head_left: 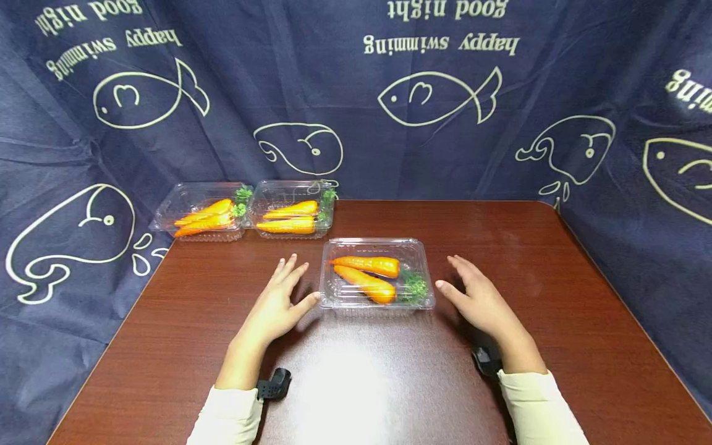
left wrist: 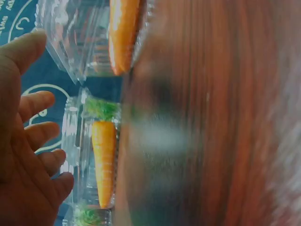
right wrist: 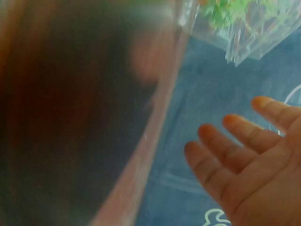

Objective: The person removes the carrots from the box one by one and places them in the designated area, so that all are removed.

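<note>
A clear plastic clamshell box (head_left: 376,246) with its lid down sits mid-table, between the two hands. Inside lie two orange carrots (head_left: 364,283) and a green leafy sprig (head_left: 413,286) at the right end. My left hand (head_left: 276,307) is spread just left of the box, its thumb tip at the box's left edge; whether it touches, I cannot tell. To the right, a small gap separates my right hand (head_left: 478,300) from the box, its fingers extended. Both palms are empty in the wrist views, where the left hand (left wrist: 28,141) and right hand (right wrist: 254,165) show straight, parted fingers.
Two more clear boxes, a left one (head_left: 167,207) and a right one (head_left: 267,191), stand side by side at the table's back left, each holding carrots and greens. A dark blue curtain (head_left: 356,148) hangs behind the brown table (head_left: 473,225). Glare whitens the table's front middle.
</note>
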Demonstrator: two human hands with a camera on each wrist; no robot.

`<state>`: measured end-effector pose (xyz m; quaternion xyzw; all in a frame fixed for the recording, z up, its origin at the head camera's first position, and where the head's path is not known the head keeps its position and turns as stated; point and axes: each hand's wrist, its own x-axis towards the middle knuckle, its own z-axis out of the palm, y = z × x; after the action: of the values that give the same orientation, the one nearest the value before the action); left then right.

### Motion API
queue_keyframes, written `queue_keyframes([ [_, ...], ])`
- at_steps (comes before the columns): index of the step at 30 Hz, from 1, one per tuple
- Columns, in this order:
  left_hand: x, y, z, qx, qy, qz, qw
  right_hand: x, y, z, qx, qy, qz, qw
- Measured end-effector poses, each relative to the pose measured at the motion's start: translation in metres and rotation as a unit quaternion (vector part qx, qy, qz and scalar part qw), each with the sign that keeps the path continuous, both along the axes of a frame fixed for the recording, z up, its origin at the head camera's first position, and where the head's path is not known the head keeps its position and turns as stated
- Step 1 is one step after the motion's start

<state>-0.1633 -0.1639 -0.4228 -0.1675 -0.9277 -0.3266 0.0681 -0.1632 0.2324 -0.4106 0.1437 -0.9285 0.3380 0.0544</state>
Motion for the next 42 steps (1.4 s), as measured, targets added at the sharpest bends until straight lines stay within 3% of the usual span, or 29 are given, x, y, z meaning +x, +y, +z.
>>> queue_keyframes([
  [5,0.006,0.006,0.0,0.045,-0.014,-0.014,0.9988,0.005,-0.007,-0.005,-0.069,-0.011,0.018,0.997],
  [8,0.008,0.009,0.001,0.093,-0.044,-0.025,0.9944,0.007,-0.012,-0.006,-0.112,-0.048,0.019,0.992],
  [14,0.009,0.018,-0.002,0.181,-0.126,-0.015,0.9752,0.009,-0.017,-0.01,-0.191,-0.106,-0.006,0.976],
  [18,0.007,0.023,-0.006,0.225,-0.166,0.005,0.96,0.01,-0.018,-0.015,-0.251,-0.131,0.01,0.959],
  [22,0.007,0.026,-0.008,0.277,-0.19,0.01,0.9419,0.009,-0.019,-0.019,-0.275,-0.144,0.015,0.95],
  [28,0.006,0.031,-0.009,0.31,-0.221,0.004,0.9247,0.008,-0.018,-0.019,-0.293,-0.173,0.014,0.94],
  [34,0.007,0.037,-0.008,0.32,-0.225,0.02,0.9201,0.008,-0.019,-0.02,-0.303,-0.195,0.021,0.933],
  [37,0.008,0.039,-0.009,0.315,-0.224,0.025,0.9219,0.009,-0.017,-0.022,-0.301,-0.202,0.038,0.931],
  [42,0.006,0.041,-0.009,0.316,-0.23,0.011,0.9203,0.008,-0.017,-0.024,-0.305,-0.204,0.072,0.927],
])
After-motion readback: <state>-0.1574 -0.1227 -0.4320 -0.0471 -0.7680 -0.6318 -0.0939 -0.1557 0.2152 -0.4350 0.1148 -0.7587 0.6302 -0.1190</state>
